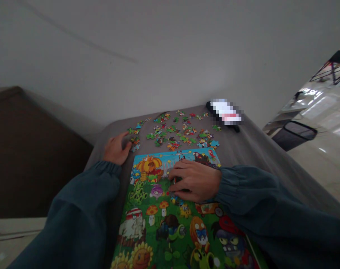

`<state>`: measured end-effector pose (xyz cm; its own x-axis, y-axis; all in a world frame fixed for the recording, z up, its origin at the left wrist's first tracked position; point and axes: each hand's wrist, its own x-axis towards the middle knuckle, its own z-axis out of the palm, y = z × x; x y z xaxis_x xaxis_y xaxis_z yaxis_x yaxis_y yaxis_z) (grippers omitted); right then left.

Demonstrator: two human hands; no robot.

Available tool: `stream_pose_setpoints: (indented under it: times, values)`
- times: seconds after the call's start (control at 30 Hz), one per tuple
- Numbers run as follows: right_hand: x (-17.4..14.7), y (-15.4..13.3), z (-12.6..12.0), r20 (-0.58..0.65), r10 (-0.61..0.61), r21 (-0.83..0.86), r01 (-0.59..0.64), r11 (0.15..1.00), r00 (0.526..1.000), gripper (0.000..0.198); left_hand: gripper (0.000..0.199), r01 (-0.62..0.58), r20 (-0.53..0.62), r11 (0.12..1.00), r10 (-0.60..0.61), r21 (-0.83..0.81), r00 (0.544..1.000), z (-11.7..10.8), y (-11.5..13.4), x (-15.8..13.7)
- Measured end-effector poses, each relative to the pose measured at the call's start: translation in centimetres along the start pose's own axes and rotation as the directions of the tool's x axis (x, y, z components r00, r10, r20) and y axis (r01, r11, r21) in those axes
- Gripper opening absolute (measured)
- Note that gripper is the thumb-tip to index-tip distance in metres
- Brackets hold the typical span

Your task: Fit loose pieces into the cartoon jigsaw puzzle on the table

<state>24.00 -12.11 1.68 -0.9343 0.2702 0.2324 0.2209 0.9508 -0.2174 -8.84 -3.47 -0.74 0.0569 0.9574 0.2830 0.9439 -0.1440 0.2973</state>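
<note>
Our right hand [196,181] seems to be working the puzzle board [170,224], a step calling for precise fingertip placement next; it arches palm down, grip unclear. At its ten o'clock, our left hand [116,148] spreads beside loose pieces [183,138], scattered beyond the board's twelve-o'clock edge.

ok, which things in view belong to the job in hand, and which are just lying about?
In the job:
picture board, under the right hand
loose jigsaw pieces, some beside the left hand

Apparently just lying about:
lit-screen device, at the far right of the grey cloth
dark-rimmed item at right, too unclear to name
</note>
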Motion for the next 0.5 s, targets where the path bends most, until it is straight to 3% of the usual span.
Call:
stream_pose_setpoints:
  times: [0.13,0.33,0.5]
  values:
    - [0.0,0.0,0.1,-0.002,0.008,0.008,-0.008,1.000,1.000,0.028,0.052,0.001,0.065,1.000,0.000,-0.024,0.998,0.7,-1.1,1.2]
    - [0.1,0.1,0.2,-0.006,0.009,-0.003,-0.009,1.000,1.000,0.028,0.046,0.029,-0.014,0.999,-0.030,-0.042,0.999,0.7,-1.6,3.3]
    - [0.2,0.2,0.3,-0.025,0.001,-0.001,-0.001,1.000,1.000,0.027,0.046,0.030,0.042,0.999,-0.028,-0.042,0.999,1.3,-2.0,5.4]
